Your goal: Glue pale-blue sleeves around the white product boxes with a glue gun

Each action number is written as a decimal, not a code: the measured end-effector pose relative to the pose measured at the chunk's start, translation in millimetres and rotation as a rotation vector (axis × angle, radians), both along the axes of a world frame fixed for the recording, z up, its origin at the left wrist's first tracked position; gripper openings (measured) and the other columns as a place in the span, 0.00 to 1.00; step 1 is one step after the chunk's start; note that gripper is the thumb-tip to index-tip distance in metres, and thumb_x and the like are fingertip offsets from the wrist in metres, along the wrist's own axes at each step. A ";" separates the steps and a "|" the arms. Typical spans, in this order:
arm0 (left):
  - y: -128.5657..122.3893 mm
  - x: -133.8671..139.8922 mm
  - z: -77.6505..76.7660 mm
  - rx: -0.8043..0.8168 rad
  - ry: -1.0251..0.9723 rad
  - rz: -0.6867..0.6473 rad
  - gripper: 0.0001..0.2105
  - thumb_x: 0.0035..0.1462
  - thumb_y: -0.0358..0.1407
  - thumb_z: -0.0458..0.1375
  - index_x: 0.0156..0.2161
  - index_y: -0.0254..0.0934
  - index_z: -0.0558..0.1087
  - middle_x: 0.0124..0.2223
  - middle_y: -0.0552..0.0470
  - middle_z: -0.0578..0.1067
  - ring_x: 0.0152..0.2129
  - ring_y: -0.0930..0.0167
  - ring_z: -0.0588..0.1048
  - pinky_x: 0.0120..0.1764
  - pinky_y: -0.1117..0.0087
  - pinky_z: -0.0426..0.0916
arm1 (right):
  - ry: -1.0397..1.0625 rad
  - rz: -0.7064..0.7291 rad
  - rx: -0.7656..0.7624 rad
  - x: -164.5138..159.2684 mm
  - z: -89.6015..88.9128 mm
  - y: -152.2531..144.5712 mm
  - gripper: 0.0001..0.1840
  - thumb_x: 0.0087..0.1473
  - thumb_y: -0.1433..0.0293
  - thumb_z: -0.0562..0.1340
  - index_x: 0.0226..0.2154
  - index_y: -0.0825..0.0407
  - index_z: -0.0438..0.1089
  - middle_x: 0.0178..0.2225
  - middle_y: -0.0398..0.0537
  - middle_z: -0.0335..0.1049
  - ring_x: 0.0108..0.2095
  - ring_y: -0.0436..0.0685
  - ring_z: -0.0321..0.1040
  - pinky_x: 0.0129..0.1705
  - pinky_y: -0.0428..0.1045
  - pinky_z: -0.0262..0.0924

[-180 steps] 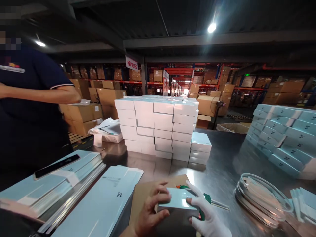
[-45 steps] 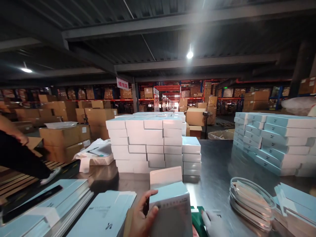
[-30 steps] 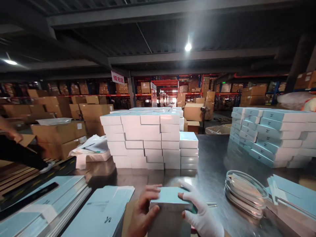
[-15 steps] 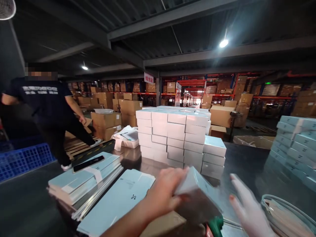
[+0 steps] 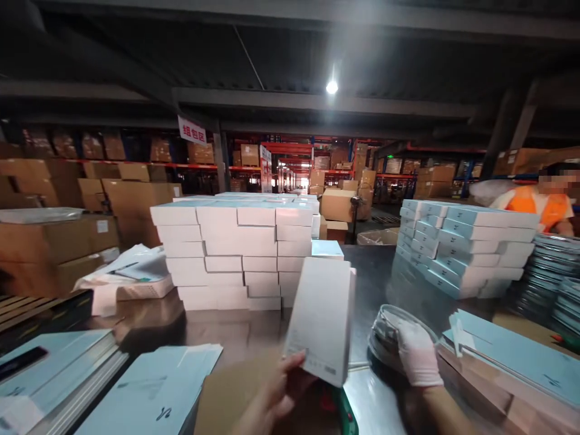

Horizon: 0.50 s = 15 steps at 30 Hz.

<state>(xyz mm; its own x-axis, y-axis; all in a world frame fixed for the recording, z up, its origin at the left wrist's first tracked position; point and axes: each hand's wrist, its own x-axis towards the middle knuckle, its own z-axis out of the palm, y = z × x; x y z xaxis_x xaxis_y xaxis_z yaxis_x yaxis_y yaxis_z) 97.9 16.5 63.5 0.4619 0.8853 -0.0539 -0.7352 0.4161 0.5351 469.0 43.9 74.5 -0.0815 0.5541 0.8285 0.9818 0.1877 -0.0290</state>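
In the head view, the bare left hand (image 5: 283, 389) held a pale box (image 5: 319, 320) by its lower end, thumb over the broad face and the other fingers partly hidden behind. The box was a slim, smooth oblong with crisp edges and fine print near the bottom; it was tilted up above the metal table (image 5: 378, 278), in front of a wall of white cartons (image 5: 226, 248) with matte, flat ends and slightly uneven seams. The right hand (image 5: 417, 350), in a white knit glove, was over a clear rounded pile (image 5: 379, 347), glossy and ringed; its fingers were blurred, so whether they gripped anything could not be told.

Beneath the left hand lay plain brown cardboard (image 5: 235, 386), with a green plastic piece (image 5: 348, 414), curved and shiny, beside it. To its left lay smooth, light-blue flat sleeves (image 5: 149, 386), and farther off a white perforated basket (image 5: 140, 292) held papers. More light-blue sleeves (image 5: 521, 356) lay right of the gloved hand.
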 end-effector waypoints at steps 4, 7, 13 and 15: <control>16.0 66.3 1.7 0.050 -0.047 -0.134 0.24 0.39 0.38 0.79 0.42 0.30 0.83 0.45 0.41 0.88 0.42 0.56 0.84 0.51 0.59 0.75 | 0.097 0.151 0.024 -42.5 -1.0 -8.3 0.21 0.63 0.65 0.54 0.41 0.53 0.82 0.41 0.61 0.85 0.40 0.69 0.82 0.52 0.65 0.77; 27.3 90.0 1.4 0.115 -0.081 -0.138 0.26 0.39 0.40 0.79 0.45 0.32 0.83 0.47 0.43 0.87 0.49 0.54 0.82 0.54 0.59 0.72 | 0.226 0.184 0.058 -60.3 4.6 -14.2 0.23 0.69 0.61 0.52 0.44 0.51 0.81 0.44 0.56 0.85 0.41 0.64 0.82 0.47 0.58 0.78; 26.6 75.8 -10.8 0.205 -0.023 -0.165 0.28 0.38 0.50 0.79 0.43 0.35 0.83 0.48 0.43 0.86 0.52 0.52 0.80 0.56 0.56 0.72 | 0.547 -0.079 0.278 -52.5 50.4 -32.3 0.29 0.66 0.53 0.54 0.46 0.58 0.81 0.42 0.65 0.83 0.41 0.71 0.80 0.44 0.62 0.73; 20.8 57.8 -15.8 0.251 0.020 -0.132 0.29 0.38 0.49 0.79 0.46 0.38 0.82 0.48 0.43 0.85 0.50 0.52 0.80 0.54 0.56 0.72 | 0.662 -0.147 0.316 -46.2 77.2 -42.8 0.30 0.63 0.52 0.55 0.47 0.59 0.79 0.43 0.68 0.81 0.43 0.75 0.78 0.46 0.65 0.70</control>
<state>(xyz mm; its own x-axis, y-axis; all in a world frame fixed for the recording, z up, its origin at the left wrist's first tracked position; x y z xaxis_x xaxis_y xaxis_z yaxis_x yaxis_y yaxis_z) 155.7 37.2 47.7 0.5752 0.8043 0.1493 -0.6715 0.3600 0.6477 422.8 1.1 151.7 0.5459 0.2479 0.8003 0.7936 0.1533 -0.5888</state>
